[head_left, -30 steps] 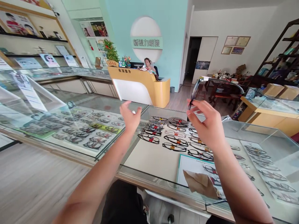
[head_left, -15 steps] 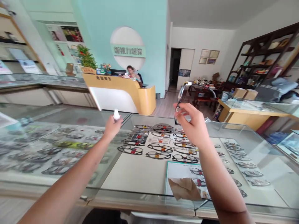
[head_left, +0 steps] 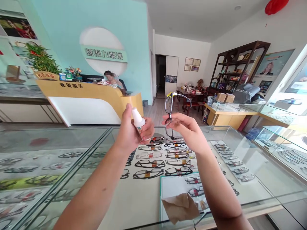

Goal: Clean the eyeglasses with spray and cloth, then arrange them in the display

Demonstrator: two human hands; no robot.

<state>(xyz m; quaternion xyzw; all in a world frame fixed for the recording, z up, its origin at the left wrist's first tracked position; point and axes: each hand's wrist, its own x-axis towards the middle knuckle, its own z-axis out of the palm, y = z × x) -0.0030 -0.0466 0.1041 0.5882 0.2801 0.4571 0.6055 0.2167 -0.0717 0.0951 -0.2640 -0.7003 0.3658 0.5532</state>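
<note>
My left hand (head_left: 133, 132) is closed around a small white spray bottle (head_left: 138, 120), its nozzle turned toward the right. My right hand (head_left: 188, 131) pinches a pair of dark-framed glasses (head_left: 170, 111) and holds them upright, a temple arm sticking out to the right. Both hands hover close together above the glass display counter (head_left: 242, 179). A brown cloth (head_left: 179, 207) lies on the glass near the front edge, below my right forearm.
Rows of eyeglass frames (head_left: 153, 164) lie under the glass. A person sits behind a yellow reception desk (head_left: 83, 99) at the back left. More glass cases (head_left: 280, 118), a dark shelf unit (head_left: 236, 70) and a wooden table (head_left: 189, 95) stand to the right.
My left hand took up the spray bottle from the counter and brought it in beside the glasses. The view swung to the right.
</note>
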